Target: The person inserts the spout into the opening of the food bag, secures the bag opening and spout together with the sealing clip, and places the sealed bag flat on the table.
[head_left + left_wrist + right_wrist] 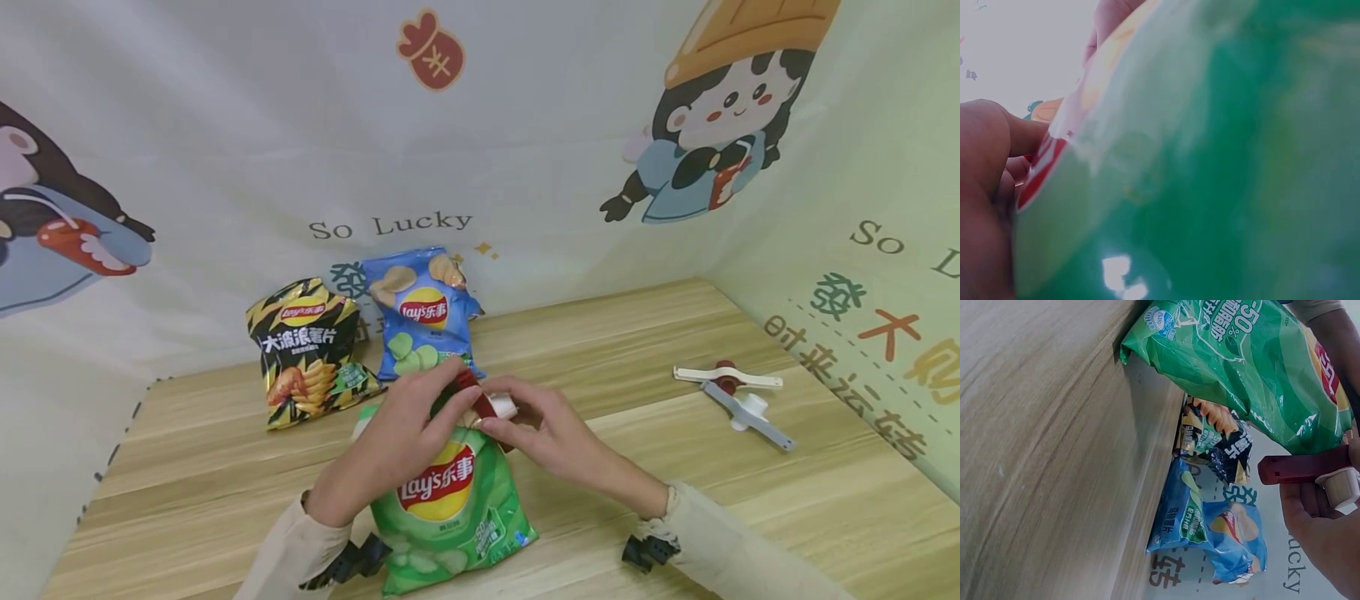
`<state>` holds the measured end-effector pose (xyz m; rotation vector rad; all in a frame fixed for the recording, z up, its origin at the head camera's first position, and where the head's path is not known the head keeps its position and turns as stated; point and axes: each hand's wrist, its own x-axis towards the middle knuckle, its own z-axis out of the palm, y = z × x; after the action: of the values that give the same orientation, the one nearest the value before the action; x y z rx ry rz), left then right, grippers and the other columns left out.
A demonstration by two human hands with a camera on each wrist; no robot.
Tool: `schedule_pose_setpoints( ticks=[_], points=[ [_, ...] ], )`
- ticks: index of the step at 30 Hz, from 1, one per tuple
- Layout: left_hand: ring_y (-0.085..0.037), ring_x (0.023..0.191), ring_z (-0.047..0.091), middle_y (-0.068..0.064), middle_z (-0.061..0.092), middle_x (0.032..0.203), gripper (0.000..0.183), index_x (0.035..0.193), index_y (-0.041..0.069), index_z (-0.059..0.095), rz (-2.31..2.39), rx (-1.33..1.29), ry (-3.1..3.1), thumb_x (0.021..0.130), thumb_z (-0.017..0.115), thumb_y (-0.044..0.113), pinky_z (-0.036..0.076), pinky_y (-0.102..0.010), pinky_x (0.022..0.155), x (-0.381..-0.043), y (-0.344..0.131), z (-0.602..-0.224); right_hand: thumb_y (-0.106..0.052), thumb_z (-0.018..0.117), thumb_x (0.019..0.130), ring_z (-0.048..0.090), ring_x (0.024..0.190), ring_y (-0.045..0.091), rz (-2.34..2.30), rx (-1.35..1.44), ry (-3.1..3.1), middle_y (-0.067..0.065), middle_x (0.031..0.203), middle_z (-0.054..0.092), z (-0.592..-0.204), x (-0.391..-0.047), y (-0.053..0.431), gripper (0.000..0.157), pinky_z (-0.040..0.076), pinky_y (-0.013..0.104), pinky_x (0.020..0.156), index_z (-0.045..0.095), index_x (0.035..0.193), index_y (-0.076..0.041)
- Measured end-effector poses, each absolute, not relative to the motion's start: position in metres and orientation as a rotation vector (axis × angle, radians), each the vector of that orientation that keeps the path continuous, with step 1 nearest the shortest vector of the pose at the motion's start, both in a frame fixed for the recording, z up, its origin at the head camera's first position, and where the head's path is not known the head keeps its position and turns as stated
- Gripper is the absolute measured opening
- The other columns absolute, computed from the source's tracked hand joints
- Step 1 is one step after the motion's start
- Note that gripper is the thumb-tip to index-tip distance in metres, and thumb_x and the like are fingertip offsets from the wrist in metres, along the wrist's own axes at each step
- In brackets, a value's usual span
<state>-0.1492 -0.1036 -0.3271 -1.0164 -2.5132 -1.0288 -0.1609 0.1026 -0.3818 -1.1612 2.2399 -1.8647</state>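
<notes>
A green Lay's chip bag (450,533) stands on the wooden table, its printed front toward me. At its top edge lies a dark red bag clip (1297,469) with a white spout-like cap (1340,489). My left hand (405,425) pinches the clip at the bag's top, thumb in front and fingers behind. From the other side, my right hand (551,421) grips the clip's right end, its fingers under the white cap in the right wrist view. In the left wrist view the green bag fills most of the frame and hides the clip.
Behind stand a black-and-yellow chip bag (303,354) and a blue chip bag (423,312), near a printed cloth wall (555,250). On the right of the table (600,508) lie a white clip (757,380) and a grey clip (768,433), partly overlapping.
</notes>
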Motion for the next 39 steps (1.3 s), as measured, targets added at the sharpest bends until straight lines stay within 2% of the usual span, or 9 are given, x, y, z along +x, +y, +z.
schedule_pose_setpoints(
  ticks=[14, 22, 26, 30, 33, 39],
  points=[
    [-0.007, 0.059, 0.047, 0.009, 0.052, 0.072, 0.015, 0.094, 0.018, 0.057, -0.999, -0.99, -2.515, 0.105, 0.052, 0.027, 0.043, -0.026, 0.053, -0.148, -0.103, -0.326, -0.01, 0.064, 0.097, 0.068, 0.081, 0.021, -1.866, -1.063, 2.229, 0.009, 0.105, 0.066, -0.382, -0.16, 0.103, 0.028, 0.059, 0.041, 0.064, 0.062, 0.125, -0.01],
    [-0.006, 0.06, 0.049, 0.011, 0.053, 0.073, 0.011, 0.094, 0.019, 0.058, -1.013, -0.99, -2.514, 0.103, 0.055, 0.024, 0.045, -0.025, 0.053, -0.148, -0.105, -0.326, -0.016, 0.073, 0.092, 0.064, 0.101, 0.019, -1.706, -1.046, 2.244, 0.002, 0.116, 0.064, -0.378, -0.163, 0.106, 0.04, 0.054, 0.035, 0.09, 0.058, 0.129, -0.014],
    [-0.005, 0.074, 0.056, 0.011, 0.06, 0.085, 0.009, 0.099, 0.019, 0.062, -0.98, -0.989, -2.487, 0.102, 0.058, 0.026, 0.051, -0.027, 0.066, -0.148, -0.108, -0.324, -0.018, 0.073, 0.092, 0.064, 0.1, 0.019, -1.685, -1.018, 2.261, 0.002, 0.114, 0.064, -0.376, -0.163, 0.108, 0.039, 0.054, 0.037, 0.088, 0.06, 0.128, -0.014],
    [-0.011, 0.094, 0.061, 0.003, 0.066, 0.101, 0.015, 0.109, 0.013, 0.064, -0.95, -0.978, -2.435, 0.1, 0.062, 0.024, 0.051, -0.036, 0.084, -0.15, -0.114, -0.319, -0.018, 0.073, 0.092, 0.064, 0.1, 0.02, -1.708, -0.977, 2.277, 0.002, 0.113, 0.065, -0.371, -0.165, 0.115, 0.04, 0.053, 0.041, 0.09, 0.06, 0.13, -0.016],
    [-0.018, 0.104, 0.061, -0.003, 0.066, 0.11, 0.021, 0.114, 0.01, 0.063, -0.926, -0.948, -2.424, 0.099, 0.063, 0.023, 0.049, -0.042, 0.09, -0.151, -0.119, -0.315, -0.018, 0.073, 0.092, 0.064, 0.101, 0.021, -1.726, -0.956, 2.302, 0.003, 0.113, 0.065, -0.366, -0.167, 0.122, 0.04, 0.053, 0.042, 0.091, 0.059, 0.131, -0.016],
    [-0.023, 0.117, 0.055, -0.008, 0.061, 0.123, 0.035, 0.126, 0.006, 0.056, -0.899, -0.906, -2.445, 0.098, 0.064, 0.027, 0.045, -0.047, 0.099, -0.155, -0.124, -0.312, -0.015, 0.072, 0.093, 0.065, 0.097, 0.025, -1.783, -0.925, 2.336, 0.004, 0.116, 0.065, -0.353, -0.175, 0.137, 0.04, 0.056, 0.041, 0.082, 0.059, 0.13, -0.02]
  ],
)
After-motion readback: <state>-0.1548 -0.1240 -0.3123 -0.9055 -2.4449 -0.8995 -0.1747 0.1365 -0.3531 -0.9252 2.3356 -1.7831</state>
